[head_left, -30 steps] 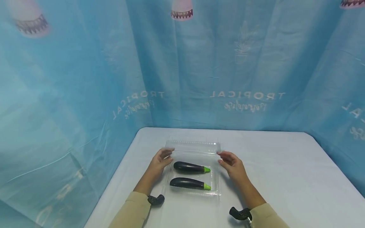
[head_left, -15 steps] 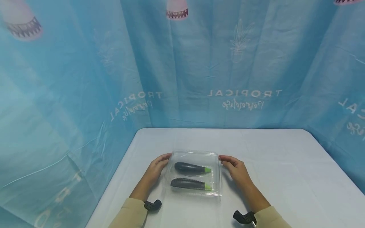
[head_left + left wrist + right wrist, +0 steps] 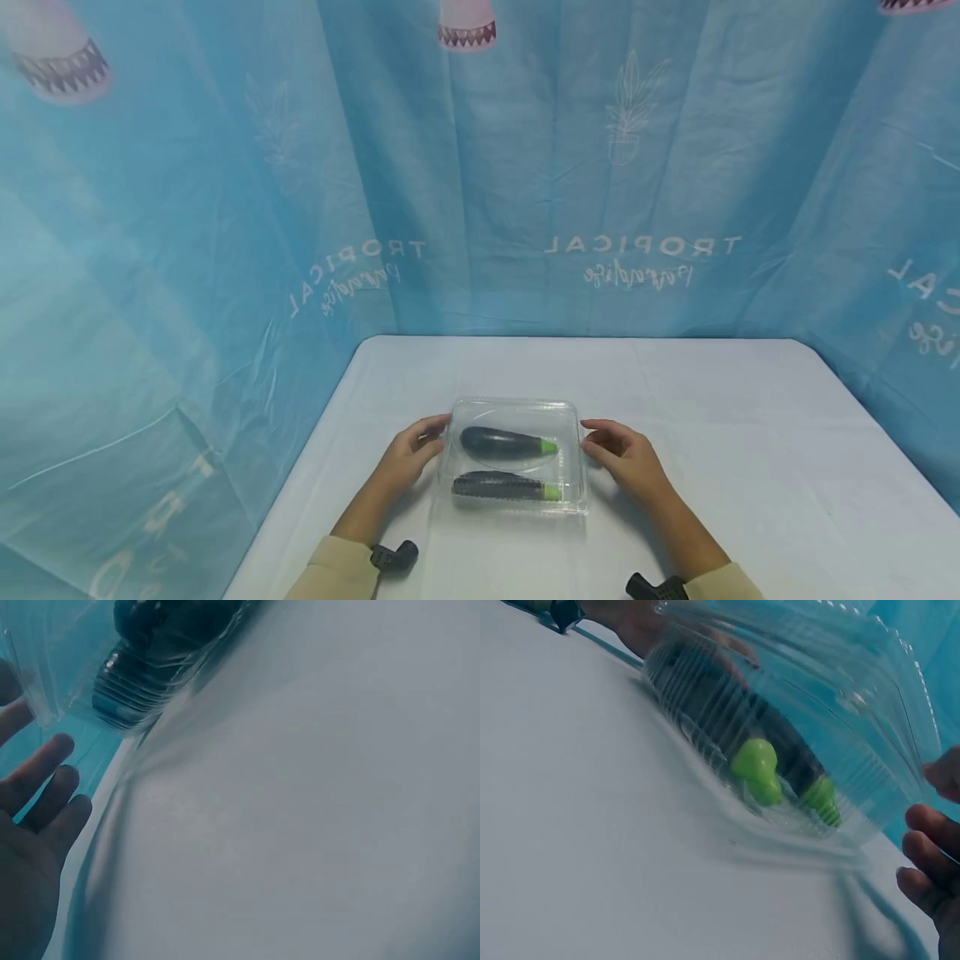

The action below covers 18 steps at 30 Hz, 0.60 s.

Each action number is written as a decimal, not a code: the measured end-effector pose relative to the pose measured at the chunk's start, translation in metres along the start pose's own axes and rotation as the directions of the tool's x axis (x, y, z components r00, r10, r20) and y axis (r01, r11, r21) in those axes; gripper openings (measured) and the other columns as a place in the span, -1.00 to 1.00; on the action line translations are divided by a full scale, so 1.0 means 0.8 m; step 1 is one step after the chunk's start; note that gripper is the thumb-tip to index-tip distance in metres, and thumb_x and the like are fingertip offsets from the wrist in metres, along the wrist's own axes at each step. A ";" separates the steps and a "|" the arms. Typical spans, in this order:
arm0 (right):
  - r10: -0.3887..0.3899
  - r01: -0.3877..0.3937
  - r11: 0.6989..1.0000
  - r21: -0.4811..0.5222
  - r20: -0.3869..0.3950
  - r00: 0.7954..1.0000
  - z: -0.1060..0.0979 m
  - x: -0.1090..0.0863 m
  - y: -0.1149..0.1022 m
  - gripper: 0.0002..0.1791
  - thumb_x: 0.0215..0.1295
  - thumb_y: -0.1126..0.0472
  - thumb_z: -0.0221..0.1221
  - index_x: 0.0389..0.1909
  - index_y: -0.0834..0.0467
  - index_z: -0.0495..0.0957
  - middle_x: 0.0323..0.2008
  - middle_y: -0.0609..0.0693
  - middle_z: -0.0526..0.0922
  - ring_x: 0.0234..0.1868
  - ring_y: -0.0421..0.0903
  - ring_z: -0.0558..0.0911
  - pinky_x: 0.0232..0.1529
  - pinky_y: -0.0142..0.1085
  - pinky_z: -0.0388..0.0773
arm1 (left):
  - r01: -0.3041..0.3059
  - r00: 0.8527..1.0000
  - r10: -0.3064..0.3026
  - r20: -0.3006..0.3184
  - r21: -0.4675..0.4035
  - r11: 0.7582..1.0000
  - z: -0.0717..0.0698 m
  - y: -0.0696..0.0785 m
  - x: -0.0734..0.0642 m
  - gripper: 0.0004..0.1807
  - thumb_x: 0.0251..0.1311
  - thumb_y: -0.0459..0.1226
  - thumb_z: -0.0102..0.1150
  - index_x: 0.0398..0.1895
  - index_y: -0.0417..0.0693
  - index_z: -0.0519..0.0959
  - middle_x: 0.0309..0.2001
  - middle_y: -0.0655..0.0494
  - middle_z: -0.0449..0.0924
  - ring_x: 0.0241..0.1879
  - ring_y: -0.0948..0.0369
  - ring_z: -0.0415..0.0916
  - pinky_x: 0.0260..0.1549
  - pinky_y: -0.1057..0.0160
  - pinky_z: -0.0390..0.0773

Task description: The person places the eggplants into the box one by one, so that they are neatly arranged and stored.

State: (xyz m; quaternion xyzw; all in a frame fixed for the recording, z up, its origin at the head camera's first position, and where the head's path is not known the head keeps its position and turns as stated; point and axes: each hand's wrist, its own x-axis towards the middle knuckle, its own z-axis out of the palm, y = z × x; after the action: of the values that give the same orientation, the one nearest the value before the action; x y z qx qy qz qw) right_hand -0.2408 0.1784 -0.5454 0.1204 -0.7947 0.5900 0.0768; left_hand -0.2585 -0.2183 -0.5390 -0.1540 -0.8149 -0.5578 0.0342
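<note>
A clear plastic clamshell box (image 3: 517, 402) lies on the table in the head view, its lid folded down over the base. Two dark eggplants (image 3: 498, 443) with light green stem ends lie side by side inside it. My left hand (image 3: 405, 458) is at the box's left side, fingertips at its edge, and in the left wrist view its lower fingers are loosely extended. On the opposite side, my right hand (image 3: 630, 462) is beside the right edge with relaxed fingers. In the right wrist view a fingertip (image 3: 941, 774) is against the clear rim. Whether the lid is fastened cannot be told.
A white-covered table (image 3: 712, 433) extends around the box. Blue printed curtains (image 3: 570, 167) hang behind it and to the sides. A black camera mount (image 3: 395, 557) is strapped at the left wrist, and another (image 3: 654, 587) at the right.
The box's lid, raised behind the base a second ago, has come down over the eggplants. Both hands have moved slightly toward the person along the box's sides.
</note>
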 end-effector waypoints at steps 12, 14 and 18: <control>-0.002 -0.001 1.000 0.016 0.165 0.986 -0.014 -0.020 -0.016 -0.54 0.39 0.22 0.40 0.25 0.28 0.63 -0.15 0.04 0.77 -0.16 -0.04 0.76 -0.13 -0.31 0.74 | -0.015 0.989 0.003 0.146 0.082 0.996 -0.016 0.009 -0.017 -0.48 0.48 -0.29 0.22 0.48 -0.08 0.50 -0.24 0.09 0.64 -0.42 0.18 0.56 -0.55 0.25 0.67; -0.019 0.009 0.999 0.044 0.239 0.971 -0.019 -0.023 -0.018 -0.44 0.39 0.26 0.39 0.35 0.32 0.53 -0.18 0.07 0.76 -0.20 -0.02 0.76 -0.16 -0.30 0.73 | -0.015 0.974 0.005 0.227 0.041 0.999 -0.022 0.009 -0.018 -0.37 0.44 -0.37 0.19 0.56 -0.11 0.39 -0.28 0.01 0.64 -0.48 0.19 0.52 -0.64 0.25 0.62; -0.060 0.022 0.994 0.106 0.368 0.928 -0.026 -0.028 -0.021 -0.27 0.40 0.32 0.36 0.51 0.37 0.32 -0.22 0.12 0.77 -0.28 -0.01 0.73 -0.18 -0.30 0.71 | -0.019 0.925 0.051 0.375 -0.087 0.996 -0.033 0.007 -0.020 -0.17 0.35 -0.49 0.16 0.67 -0.14 0.15 -0.37 -0.25 0.62 -0.58 0.13 0.47 -0.70 0.20 0.59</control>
State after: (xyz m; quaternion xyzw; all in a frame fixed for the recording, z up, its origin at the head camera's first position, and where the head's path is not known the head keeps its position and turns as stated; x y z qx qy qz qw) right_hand -0.2152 0.1960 -0.5299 0.2500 -0.7618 0.5938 -0.0683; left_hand -0.2444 -0.2440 -0.5278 -0.2742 -0.7799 -0.5499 -0.1194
